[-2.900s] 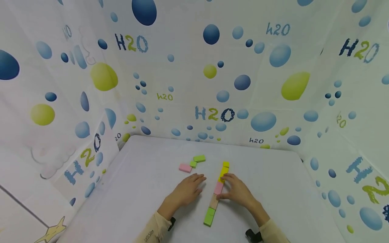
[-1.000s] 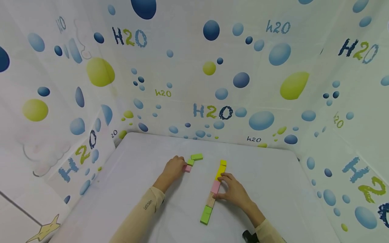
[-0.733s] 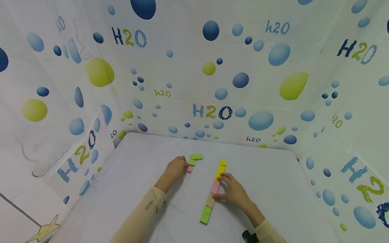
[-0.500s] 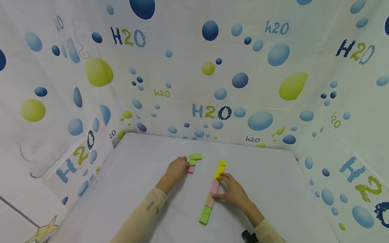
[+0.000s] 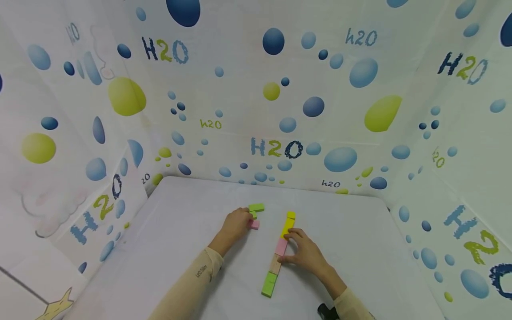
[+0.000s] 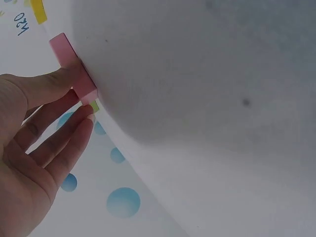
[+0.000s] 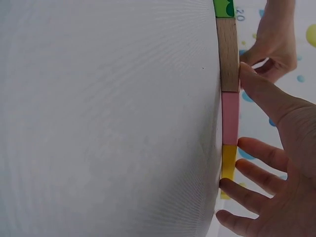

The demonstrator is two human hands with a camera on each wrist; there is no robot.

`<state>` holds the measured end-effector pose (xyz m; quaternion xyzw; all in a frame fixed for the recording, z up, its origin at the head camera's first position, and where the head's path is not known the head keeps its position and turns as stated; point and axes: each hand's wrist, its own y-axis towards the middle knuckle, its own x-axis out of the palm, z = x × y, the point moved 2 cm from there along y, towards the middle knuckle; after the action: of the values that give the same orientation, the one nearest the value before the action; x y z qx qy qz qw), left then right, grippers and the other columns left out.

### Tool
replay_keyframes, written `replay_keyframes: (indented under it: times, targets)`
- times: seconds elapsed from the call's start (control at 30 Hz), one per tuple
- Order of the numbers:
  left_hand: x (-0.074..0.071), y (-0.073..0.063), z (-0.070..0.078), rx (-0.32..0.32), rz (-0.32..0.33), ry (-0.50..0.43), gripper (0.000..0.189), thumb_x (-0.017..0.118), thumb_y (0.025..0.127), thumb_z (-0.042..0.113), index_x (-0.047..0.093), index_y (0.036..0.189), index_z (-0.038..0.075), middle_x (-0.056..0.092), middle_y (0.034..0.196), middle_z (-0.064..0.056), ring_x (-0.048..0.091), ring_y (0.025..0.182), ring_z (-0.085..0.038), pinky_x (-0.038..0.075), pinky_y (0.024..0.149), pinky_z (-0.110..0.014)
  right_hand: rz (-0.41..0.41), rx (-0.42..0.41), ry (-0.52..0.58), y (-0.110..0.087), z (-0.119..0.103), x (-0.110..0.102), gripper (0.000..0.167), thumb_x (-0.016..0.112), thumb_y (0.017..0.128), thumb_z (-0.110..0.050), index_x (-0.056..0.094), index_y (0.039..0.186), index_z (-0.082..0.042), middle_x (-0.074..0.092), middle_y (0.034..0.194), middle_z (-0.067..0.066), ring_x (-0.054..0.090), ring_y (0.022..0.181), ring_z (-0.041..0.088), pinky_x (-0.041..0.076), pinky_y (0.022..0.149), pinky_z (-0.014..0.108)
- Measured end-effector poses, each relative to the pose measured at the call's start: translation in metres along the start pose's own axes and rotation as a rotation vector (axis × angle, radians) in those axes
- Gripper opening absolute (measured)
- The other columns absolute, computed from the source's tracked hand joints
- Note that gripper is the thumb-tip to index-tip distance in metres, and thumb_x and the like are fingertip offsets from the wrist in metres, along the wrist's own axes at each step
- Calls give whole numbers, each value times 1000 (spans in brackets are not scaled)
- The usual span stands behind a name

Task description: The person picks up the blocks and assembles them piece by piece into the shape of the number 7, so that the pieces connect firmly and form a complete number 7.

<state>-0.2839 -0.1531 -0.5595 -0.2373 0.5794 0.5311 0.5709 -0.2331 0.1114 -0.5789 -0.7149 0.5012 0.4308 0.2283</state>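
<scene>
In the head view my left hand (image 5: 237, 222) holds a pink block (image 5: 255, 225) by the table's middle. The left wrist view shows thumb and fingers pinching that pink block (image 6: 85, 88). A small green block (image 5: 254, 215) touches or nearly touches it, with a longer green block (image 5: 257, 207) just behind. A slanted row has a small yellow block (image 5: 291, 215), a longer yellow one (image 5: 287, 226), a pink one (image 5: 281, 246), a bare wooden one (image 5: 275, 265) and green (image 5: 269, 284). My right hand (image 5: 309, 253) rests along its right side, thumb at the wooden block, fingertips at the yellow.
All the blocks lie on a white-covered table (image 5: 192, 195). Behind and beside it hang white curtains (image 5: 240, 98) printed with blue and green dots. A black device (image 5: 326, 311) sits by my right wrist.
My left hand went from beside the row to the pink block, took hold of it and slid it right, towards the row. My right hand stays at the row.
</scene>
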Motion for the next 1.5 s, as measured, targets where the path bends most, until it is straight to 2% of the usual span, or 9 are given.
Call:
replay_keyframes:
  times: [0.23, 0.47, 0.6, 1.03, 1.27, 1.5]
  targets:
    - [4, 2, 4, 5, 19, 21, 13, 79, 84, -2, 83, 90, 9, 70, 90, -4, 68, 86, -26, 60, 74, -42, 1, -5, 10, -1, -2, 0, 80, 93, 70, -56, 67, 131, -11, 53, 150, 10, 56, 134, 34, 49, 108, 54]
    - [8, 6, 9, 63, 76, 74, 13, 83, 80, 0, 84, 88, 10, 68, 86, -4, 64, 82, -24, 58, 72, -40, 6, -10, -2, -1, -3, -1, 79, 92, 70, -56, 67, 131, -11, 53, 149, 10, 57, 133, 33, 51, 107, 53]
    - [11, 9, 13, 89, 85, 94, 10, 83, 81, 1, 83, 86, 11, 69, 87, -3, 65, 83, -24, 59, 74, -40, 7, 2, -8, -1, -3, -3, 80, 92, 70, -57, 68, 131, -11, 53, 149, 9, 57, 132, 33, 51, 107, 52]
    - [16, 19, 22, 110, 21, 167, 11, 86, 78, 5, 83, 80, 16, 69, 89, -1, 63, 88, -22, 56, 76, -38, 8, -9, -6, -1, 0, -1, 79, 91, 70, -59, 68, 130, -13, 53, 148, 8, 59, 131, 31, 52, 106, 51]
    - [20, 23, 25, 100, 18, 141, 8, 84, 82, 7, 84, 84, 14, 68, 89, -1, 61, 85, -21, 57, 77, -36, 3, -3, -11, 0, 0, 0, 78, 91, 70, -59, 68, 130, -14, 53, 148, 7, 59, 130, 31, 52, 106, 51]
    - [22, 28, 30, 80, -19, 128, 7, 81, 87, 8, 83, 90, 14, 68, 92, 0, 58, 85, -20, 57, 85, -33, 3, -10, -28, 1, -2, -1, 77, 91, 71, -59, 67, 129, -14, 53, 148, 8, 60, 128, 31, 53, 104, 50]
